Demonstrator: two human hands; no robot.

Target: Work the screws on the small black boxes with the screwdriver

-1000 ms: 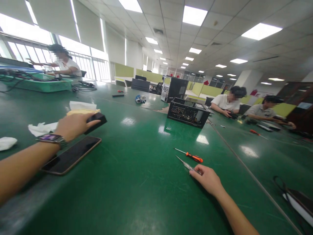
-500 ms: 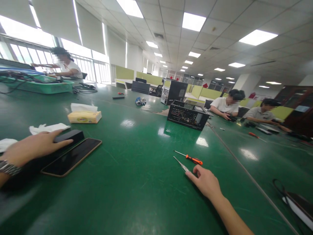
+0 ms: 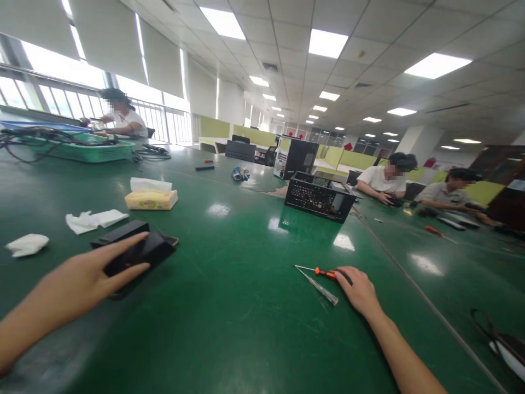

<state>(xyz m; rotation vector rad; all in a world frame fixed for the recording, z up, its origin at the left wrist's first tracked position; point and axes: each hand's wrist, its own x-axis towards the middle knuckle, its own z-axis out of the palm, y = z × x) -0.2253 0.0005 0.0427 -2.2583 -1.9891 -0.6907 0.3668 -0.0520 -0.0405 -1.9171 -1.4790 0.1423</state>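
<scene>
My left hand [image 3: 88,276] grips a black box-shaped object [image 3: 153,249] between thumb and fingers, held over the phone. Little of the phone [image 3: 176,241] shows beneath it besides a corner. Just behind lies a second black block [image 3: 123,233]. My right hand [image 3: 361,290] has its fingers closed at the handle end of an orange-and-black screwdriver [image 3: 324,273], which lies on the green table [image 3: 229,328]. Beside that hand, apart from it, rests a screwdriver with a clear handle [image 3: 322,290]; the two tips almost meet.
A tissue pack [image 3: 151,200] and crumpled tissues [image 3: 96,220] lie at left, with a green basket of cables [image 3: 90,153] beyond. An open black computer case [image 3: 320,197] stands ahead. Another screwdriver [image 3: 435,232] lies at right. Several people sit at the far sides.
My left hand has moved right and brought a black box-shaped object over the phone. My right hand has shifted from the clear-handled screwdriver to the orange-and-black one.
</scene>
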